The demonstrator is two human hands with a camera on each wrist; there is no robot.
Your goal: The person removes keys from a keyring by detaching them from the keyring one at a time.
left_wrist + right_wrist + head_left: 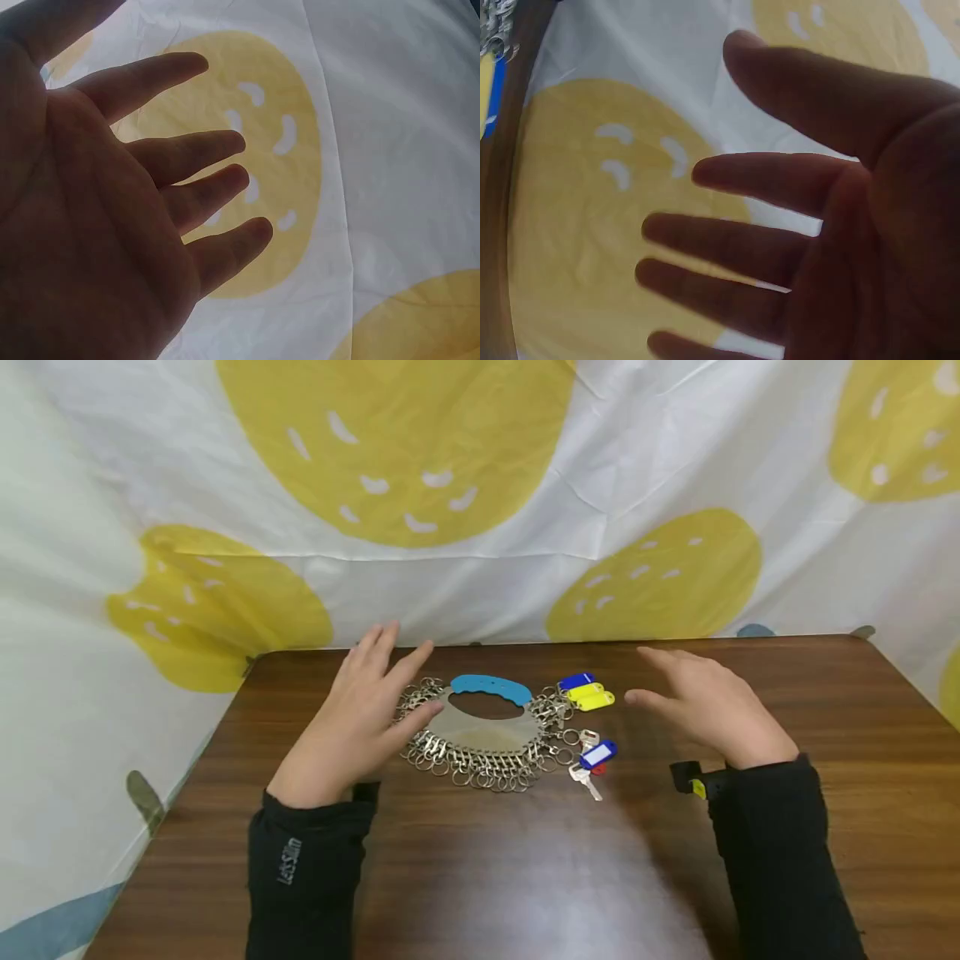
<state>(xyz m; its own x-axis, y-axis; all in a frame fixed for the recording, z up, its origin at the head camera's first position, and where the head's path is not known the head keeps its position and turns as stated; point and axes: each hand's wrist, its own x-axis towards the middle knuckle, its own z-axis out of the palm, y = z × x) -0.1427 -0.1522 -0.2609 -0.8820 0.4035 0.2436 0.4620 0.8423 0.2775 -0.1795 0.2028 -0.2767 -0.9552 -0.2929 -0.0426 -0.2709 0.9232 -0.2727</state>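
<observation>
On the brown table [480,877] we see a key holder [487,737], lying near the far edge and between the two hands. It is a flat, rounded metal plate with an oval opening under a bright blue grip [491,686]. Many silvery clips and rings [495,770] hang close together around its sides and its near edge. At its right side lie a blue tag [577,681] and two yellow tags [596,701]; nearer to us are keys [583,779], a second blue tag [597,754] and a small red piece [599,769], partly covered.

The left hand [356,722] reaches forward with its fingers spread apart; its thumb overlaps the holder's left part, and whether it touches, we cannot tell. The right hand [708,706] is just beside the yellow tags, its fingers extended and its thumb standing apart from them.

On the left sleeve [307,877], which is black, we read "LetsSlim" in pale letters. The second blue tag bears a white label, on which we can read nothing.
</observation>
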